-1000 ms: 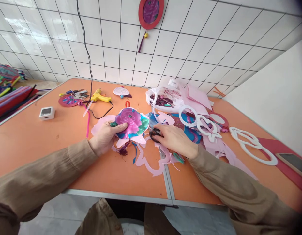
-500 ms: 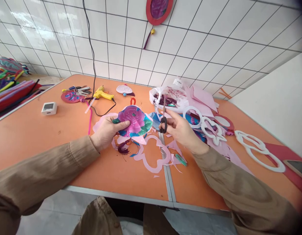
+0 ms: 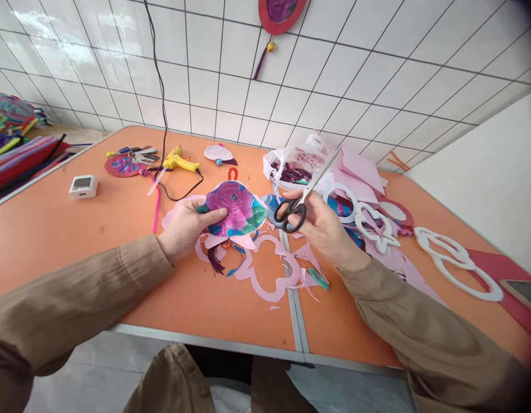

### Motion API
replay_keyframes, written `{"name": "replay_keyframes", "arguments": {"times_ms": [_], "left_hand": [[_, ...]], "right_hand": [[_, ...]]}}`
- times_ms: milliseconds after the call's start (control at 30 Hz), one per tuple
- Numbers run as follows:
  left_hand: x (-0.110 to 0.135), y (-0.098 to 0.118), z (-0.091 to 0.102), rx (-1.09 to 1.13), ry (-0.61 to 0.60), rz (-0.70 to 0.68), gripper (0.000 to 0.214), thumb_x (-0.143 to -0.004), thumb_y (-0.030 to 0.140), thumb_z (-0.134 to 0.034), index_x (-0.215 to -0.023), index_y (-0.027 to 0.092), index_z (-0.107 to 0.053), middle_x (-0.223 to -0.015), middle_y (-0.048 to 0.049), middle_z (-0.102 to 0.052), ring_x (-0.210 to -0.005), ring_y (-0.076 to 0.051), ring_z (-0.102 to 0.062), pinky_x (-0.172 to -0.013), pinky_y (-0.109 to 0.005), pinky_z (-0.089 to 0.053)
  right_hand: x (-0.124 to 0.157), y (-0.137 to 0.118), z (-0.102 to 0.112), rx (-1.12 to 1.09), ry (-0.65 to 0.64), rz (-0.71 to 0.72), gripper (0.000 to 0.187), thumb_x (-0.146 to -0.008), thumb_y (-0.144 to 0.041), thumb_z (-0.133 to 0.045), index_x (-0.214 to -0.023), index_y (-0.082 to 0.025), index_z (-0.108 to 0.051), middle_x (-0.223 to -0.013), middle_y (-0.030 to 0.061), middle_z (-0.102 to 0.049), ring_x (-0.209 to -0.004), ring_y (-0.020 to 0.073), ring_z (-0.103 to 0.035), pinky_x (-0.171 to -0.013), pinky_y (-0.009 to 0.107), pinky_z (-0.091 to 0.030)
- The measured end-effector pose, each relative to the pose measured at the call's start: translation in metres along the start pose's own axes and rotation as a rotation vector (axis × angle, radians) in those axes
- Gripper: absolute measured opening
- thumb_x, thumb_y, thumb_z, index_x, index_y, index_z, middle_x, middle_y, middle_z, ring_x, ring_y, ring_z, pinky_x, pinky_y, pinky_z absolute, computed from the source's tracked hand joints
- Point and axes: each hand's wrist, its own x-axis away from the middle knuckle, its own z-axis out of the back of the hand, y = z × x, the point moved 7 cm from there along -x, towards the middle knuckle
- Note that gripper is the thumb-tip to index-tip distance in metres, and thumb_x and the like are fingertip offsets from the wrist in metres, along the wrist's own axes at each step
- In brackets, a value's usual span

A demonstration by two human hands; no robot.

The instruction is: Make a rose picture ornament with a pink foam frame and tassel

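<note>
My left hand [image 3: 188, 227] grips a flower-patterned cutout [image 3: 235, 206], purple with green leaves and blue edges, thumb pressed on its front. Pale pink material shows behind and below the cutout. A dark tassel [image 3: 215, 258] and a small orange bead are visible just beneath it. In my right hand [image 3: 323, 226] are black-handled scissors [image 3: 311, 186], blades together and aimed up to the right, apart from the cutout. Under the two hands lies a pink cloud-shaped frame [image 3: 269, 296] among paper scraps.
A yellow glue gun [image 3: 182, 161] with a cord lies at the back left, near a white box-shaped device [image 3: 83, 186]. A plastic bag of tassels [image 3: 291, 172] stands behind the scissors. White frames [image 3: 467, 281], pink sheets [image 3: 358, 175] and a teal clip [image 3: 318, 279] lie rightward.
The scissors have turned in my right hand, from upright and edge-on to slanting up and right with both handle loops showing. My left hand keeps the cutout almost in place.
</note>
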Motion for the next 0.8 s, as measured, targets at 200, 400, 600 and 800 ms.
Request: {"name": "replay_keyframes", "arguments": {"times_ms": [200,400,600,800], "left_hand": [[-0.002,-0.001,0.003,-0.045,0.012,-0.017,0.044,-0.055,0.047,-0.099,-0.077,0.015,-0.078,-0.072,-0.0026,-0.076,-0.063,-0.015,-0.068,-0.063,-0.027,-0.056],[-0.001,-0.001,0.002,-0.048,0.014,0.001,0.047,-0.051,0.047,-0.100,-0.077,0.014,-0.078,-0.070,-0.0024,-0.076,-0.061,-0.013,-0.066,-0.061,-0.026,-0.055],[0.000,0.000,0.003,-0.082,0.030,0.002,0.048,-0.051,0.047,-0.100,-0.077,0.014,-0.078,-0.070,-0.0022,-0.076,-0.061,-0.014,-0.067,-0.061,-0.027,-0.056],[-0.002,0.000,0.002,-0.142,-0.008,-0.037,0.042,-0.053,0.044,-0.098,-0.072,0.014,-0.075,-0.065,-0.0004,-0.072,-0.057,-0.013,-0.063,-0.058,-0.025,-0.052]], "right_hand": [[-0.001,0.005,0.004,-0.045,0.044,-0.043,0.044,-0.079,-0.047,-0.082,-0.107,-0.025,-0.055,-0.082,-0.0014,-0.063,-0.067,0.0144,-0.060,-0.056,0.028,-0.050],[-0.001,0.017,0.016,-0.032,0.182,-0.140,0.040,-0.071,-0.044,-0.086,-0.091,-0.026,-0.057,-0.065,-0.0052,-0.059,-0.053,0.0116,-0.047,-0.046,0.026,-0.039],[0.001,0.014,0.007,-0.006,0.105,-0.131,0.032,-0.070,-0.024,-0.083,-0.097,-0.026,-0.065,-0.083,-0.0003,-0.073,-0.078,0.0187,-0.071,-0.068,0.032,-0.058],[0.003,0.013,-0.001,-0.005,0.040,-0.056,0.035,-0.071,-0.022,-0.081,-0.104,-0.024,-0.068,-0.086,0.0002,-0.074,-0.082,0.0176,-0.071,-0.073,0.032,-0.059]]}}
